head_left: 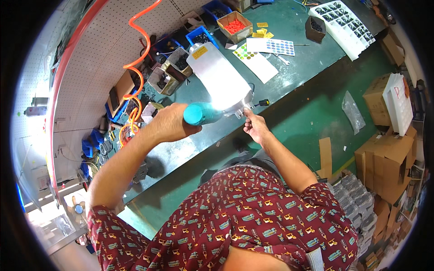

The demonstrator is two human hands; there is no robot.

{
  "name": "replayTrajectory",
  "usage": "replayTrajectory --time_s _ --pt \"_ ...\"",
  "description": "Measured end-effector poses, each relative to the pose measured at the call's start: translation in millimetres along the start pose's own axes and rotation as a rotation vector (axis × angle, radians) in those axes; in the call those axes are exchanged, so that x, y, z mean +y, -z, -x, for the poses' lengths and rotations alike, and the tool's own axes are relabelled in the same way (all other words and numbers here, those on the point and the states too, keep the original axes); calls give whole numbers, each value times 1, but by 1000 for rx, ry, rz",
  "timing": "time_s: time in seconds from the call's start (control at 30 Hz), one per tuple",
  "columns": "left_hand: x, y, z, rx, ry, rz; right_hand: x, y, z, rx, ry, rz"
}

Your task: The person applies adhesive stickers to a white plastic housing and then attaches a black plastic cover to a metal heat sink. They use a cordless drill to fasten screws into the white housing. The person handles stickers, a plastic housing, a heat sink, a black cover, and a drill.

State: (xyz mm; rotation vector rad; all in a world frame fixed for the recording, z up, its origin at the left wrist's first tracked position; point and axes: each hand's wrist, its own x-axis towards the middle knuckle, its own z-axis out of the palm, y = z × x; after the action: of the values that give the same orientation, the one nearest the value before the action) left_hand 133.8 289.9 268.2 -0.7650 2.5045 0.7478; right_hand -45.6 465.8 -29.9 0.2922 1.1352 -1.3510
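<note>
A long whitish housing (219, 74) with a yellow label lies on the green-topped bench, glaring with light. Metal lugs stick out of its near end. Fingers wrapped, my left hand (171, 123) grips a teal cylindrical tool (199, 114), whose far end reaches over the near end of the housing; glare hides its tip and exact kind. My right hand (256, 126) is closed in a pinch at the lugs, and what sits between the fingertips is too small to make out. A black plug with a yellow mark (263, 103) is just beside those fingers.
Bins of small black parts (202, 37) and a box of red parts (235, 26) line the bench's back. Sticker sheets (258, 63) and a wrench (284, 59) lie right of the housing. An orange coiled hose (141, 56) hangs at left. Cardboard boxes (386, 158) stand at right.
</note>
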Motion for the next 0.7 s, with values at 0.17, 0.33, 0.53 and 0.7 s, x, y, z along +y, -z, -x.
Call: replayTrajectory --time_s 0.17,0.33,0.53,0.7 --pt "3 4 -13 -59 28 -123 2 -1 -2 -8 6 2" --pt "2 3 -16 -72 78 -76 2 -5 2 -9 9 28" --pt "5 -5 -16 -24 109 140 1 0 -2 -32 -9 60" --pt "0 1 -3 -2 -49 278 -11 4 0 -55 -46 164"
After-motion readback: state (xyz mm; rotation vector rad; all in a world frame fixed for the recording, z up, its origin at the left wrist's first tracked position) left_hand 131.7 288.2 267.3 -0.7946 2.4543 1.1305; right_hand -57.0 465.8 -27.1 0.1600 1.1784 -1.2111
